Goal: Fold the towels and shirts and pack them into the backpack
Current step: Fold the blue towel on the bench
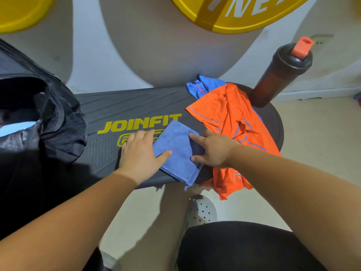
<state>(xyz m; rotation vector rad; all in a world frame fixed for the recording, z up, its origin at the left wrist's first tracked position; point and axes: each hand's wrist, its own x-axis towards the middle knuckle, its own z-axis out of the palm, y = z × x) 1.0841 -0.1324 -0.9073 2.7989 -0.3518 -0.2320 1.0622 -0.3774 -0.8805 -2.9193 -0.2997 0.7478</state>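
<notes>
A folded blue towel (176, 147) lies on the black step platform (117, 112), one corner hanging over the near edge. My left hand (139, 153) rests flat on the towel's left side, thumb lying across the cloth. My right hand (212, 148) sits at the towel's right edge, index finger and thumb on the cloth and the other fingers hidden beneath it. An orange shirt (230, 122) lies crumpled to the right and drapes over the platform's edge. A blue garment (203, 86) pokes out behind it. The black backpack (41, 118) stands open at the left.
A dark shaker bottle (281, 75) with an orange cap stands at the platform's far right end. Yellow discs (234, 14) hang on the wall behind. My knee in black shorts and a white clog (201, 211) are below the platform on the pale floor.
</notes>
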